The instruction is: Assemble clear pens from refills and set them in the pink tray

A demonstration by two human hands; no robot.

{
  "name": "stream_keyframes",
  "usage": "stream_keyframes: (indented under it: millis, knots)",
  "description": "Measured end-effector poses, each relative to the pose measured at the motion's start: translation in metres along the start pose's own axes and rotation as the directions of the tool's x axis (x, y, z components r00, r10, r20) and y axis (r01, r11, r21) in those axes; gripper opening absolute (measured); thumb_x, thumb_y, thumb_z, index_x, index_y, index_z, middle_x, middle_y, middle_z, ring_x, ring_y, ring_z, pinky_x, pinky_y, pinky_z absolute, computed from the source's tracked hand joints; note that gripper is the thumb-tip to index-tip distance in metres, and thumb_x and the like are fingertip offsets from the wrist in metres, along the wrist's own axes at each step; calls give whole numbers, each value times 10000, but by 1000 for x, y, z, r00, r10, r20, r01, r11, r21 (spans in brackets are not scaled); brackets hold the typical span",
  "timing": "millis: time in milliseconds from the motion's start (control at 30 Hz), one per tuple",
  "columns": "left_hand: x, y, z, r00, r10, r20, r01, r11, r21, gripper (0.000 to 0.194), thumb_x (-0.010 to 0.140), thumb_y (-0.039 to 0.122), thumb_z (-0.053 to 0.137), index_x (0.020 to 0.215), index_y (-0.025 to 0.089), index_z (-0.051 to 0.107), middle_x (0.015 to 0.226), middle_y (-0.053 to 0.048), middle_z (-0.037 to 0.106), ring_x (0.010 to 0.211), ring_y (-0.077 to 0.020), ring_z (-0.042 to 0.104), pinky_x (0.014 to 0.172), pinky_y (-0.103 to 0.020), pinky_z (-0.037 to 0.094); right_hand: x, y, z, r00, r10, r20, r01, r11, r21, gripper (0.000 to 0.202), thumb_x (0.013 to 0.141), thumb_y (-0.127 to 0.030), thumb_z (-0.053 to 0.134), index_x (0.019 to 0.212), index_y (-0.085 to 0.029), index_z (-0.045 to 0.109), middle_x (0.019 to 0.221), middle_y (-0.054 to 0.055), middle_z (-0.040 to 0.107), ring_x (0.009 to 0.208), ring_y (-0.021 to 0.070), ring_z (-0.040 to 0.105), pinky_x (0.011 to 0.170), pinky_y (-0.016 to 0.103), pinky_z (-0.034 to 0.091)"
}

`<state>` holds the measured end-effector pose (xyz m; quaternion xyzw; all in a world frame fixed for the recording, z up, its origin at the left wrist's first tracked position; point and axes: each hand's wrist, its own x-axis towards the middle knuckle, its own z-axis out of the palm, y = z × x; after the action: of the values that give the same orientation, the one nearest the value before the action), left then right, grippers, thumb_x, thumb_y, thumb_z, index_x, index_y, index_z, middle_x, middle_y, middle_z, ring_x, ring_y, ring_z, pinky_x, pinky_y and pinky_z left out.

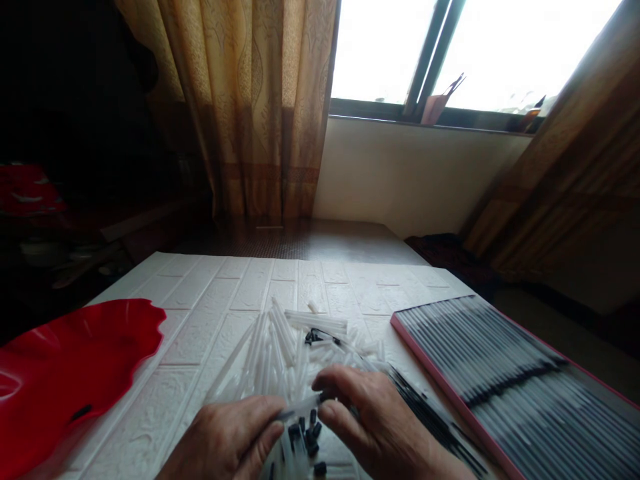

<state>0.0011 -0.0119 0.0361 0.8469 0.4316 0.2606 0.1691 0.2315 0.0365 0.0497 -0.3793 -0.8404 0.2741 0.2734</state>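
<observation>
My left hand (227, 433) pinches one end of a translucent white pen barrel (304, 403) between thumb and fingers. Closed around the barrel's other end is my right hand (367, 413), with a small black piece at its fingertips; motion blurs the join. Just beyond both hands lies a loose heap of clear tubes (270, 353). Several short black plugs (311, 437) are scattered under and between my hands. Thin black rods (425, 407), which look like refills, lie beside my right wrist. A few small black parts (316, 335) rest on the heap's far side.
On the right, a pink-edged box (430, 370) holds rows of finished-looking pens (510, 360). A red wavy-edged tray (115, 333) stands at the left with a dark piece (83, 411) in it. White brick-patterned sheeting (190, 320) covers the table, below a curtain (255, 100) and window.
</observation>
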Motion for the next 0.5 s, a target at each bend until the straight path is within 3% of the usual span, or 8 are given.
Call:
stream_keyframes:
  millis: [33, 100, 200, 500]
  knots:
    - [1, 0, -1, 1000, -5, -5, 5, 1000, -20, 211, 1037, 265, 381, 999, 239, 587, 800, 28, 719, 705, -135, 733, 609, -179, 545, 0, -1, -2, 1000, -17, -6, 17, 1000, 24, 76, 896, -252, 578, 858, -211, 630, 716, -6, 683, 607, 138, 619, 569, 222, 410]
    - [2, -1, -2, 1000, 1, -12, -2, 999, -35, 227, 1035, 265, 371, 958, 237, 583, 767, 28, 704, 679, -134, 724, 594, -177, 540, -1, -2, -5, 998, -63, -26, 65, 995, 70, 76, 882, -178, 562, 933, -212, 608, 772, -5, 687, 643, 132, 618, 597, 220, 426]
    - [1, 1, -3, 1000, -6, -5, 6, 999, -39, 236, 1039, 270, 372, 958, 238, 591, 763, 27, 703, 686, -136, 727, 588, -175, 536, -2, -1, -8, 993, -114, -41, 117, 991, 67, 101, 889, -129, 542, 865, -215, 588, 762, -9, 664, 668, 127, 608, 612, 219, 419]
    - [-2, 1, 0, 997, -45, 66, 43, 999, 23, 211, 1041, 287, 389, 1028, 251, 597, 859, 12, 739, 786, -163, 747, 607, -191, 539, -1, -2, -13, 990, -111, 86, 121, 985, -119, 210, 958, -223, 521, 749, -211, 544, 668, -27, 600, 580, 118, 551, 562, 239, 355]
